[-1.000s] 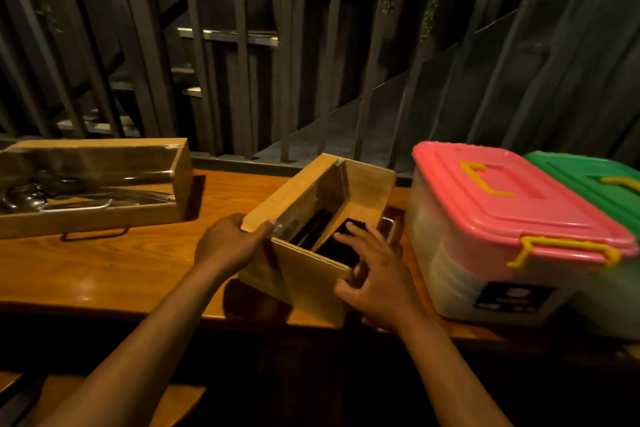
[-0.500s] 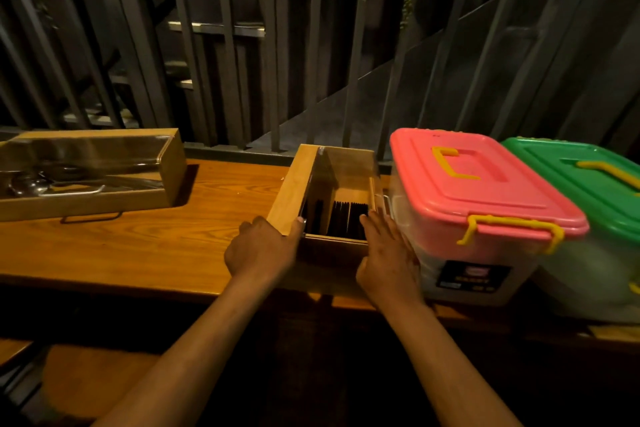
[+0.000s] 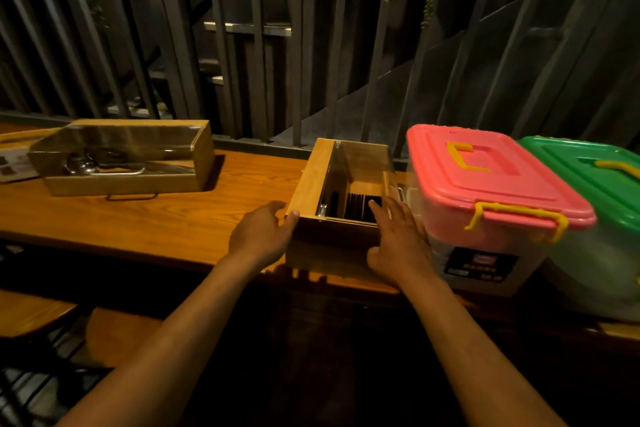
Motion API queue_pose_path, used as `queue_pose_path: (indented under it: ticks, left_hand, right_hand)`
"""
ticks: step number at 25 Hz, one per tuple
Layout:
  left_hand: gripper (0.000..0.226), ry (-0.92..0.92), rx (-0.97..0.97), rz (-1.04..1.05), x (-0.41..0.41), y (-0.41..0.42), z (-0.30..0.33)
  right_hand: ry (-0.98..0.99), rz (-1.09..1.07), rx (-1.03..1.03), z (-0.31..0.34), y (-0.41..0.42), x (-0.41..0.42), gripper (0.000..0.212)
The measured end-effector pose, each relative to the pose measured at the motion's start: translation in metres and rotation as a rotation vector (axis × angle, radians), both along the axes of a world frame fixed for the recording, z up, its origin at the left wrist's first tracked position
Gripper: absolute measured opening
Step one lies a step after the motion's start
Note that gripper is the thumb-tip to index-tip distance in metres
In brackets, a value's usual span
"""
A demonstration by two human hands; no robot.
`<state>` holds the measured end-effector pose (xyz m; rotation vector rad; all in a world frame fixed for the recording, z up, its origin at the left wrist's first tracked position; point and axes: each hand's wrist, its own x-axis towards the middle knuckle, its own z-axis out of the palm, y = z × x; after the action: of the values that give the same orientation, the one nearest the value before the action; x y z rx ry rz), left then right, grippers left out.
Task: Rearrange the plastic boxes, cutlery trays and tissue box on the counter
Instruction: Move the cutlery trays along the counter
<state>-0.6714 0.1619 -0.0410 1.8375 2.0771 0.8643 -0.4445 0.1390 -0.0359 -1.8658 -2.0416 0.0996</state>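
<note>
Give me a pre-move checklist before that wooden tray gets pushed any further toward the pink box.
1. Left hand on tray corner: ok.
2. Right hand clear of tray interior: not ok, fingers reach over the dark contents.
3. Gap between tray and pink box: not ok, almost none.
4. Tray fully on counter: not ok, its near end sits at the edge.
5. Tray's clear cover secured: cannot tell.

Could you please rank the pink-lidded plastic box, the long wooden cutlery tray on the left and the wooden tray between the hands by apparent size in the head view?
1. Pink-lidded plastic box, largest.
2 and 3. Long wooden cutlery tray and wooden tray between the hands: unsure, since one lies broadside and the other end-on and nearer.
</note>
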Motion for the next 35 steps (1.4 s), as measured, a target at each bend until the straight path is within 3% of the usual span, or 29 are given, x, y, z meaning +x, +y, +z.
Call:
queue_pose_path:
  ticks: [7,15,19,29,35]
  left_hand:
    - [0.055,0.266,0.347,0.035,-0.131,-0.033,0.014]
    - [0.059,0.392,0.241,0.125,-0.358,-0.032,0.004]
    - [0.059,0.390,0.163,0.122,-0.430,-0.017,0.002]
    - [0.054,0.212,0.071,0.224,-0.515,0.081,0.021]
    - [0.050,-0.083,0.021,0.237,-0.552,0.145,0.023]
  right_hand:
    - [0.092,0.159,0.244,0.030,-0.009,-0.139,0.061]
    - [0.257,0.195,0.199,0.013,0.015,-0.368,0.054]
    - [0.264,0.213,0.175,0.000,0.037,-0.440,0.052]
    - [0.191,0.330,0.069,0.009,0.163,-0.560,0.053]
    - [-0.031,0.284,0.014,0.000,0.218,-0.596,0.059]
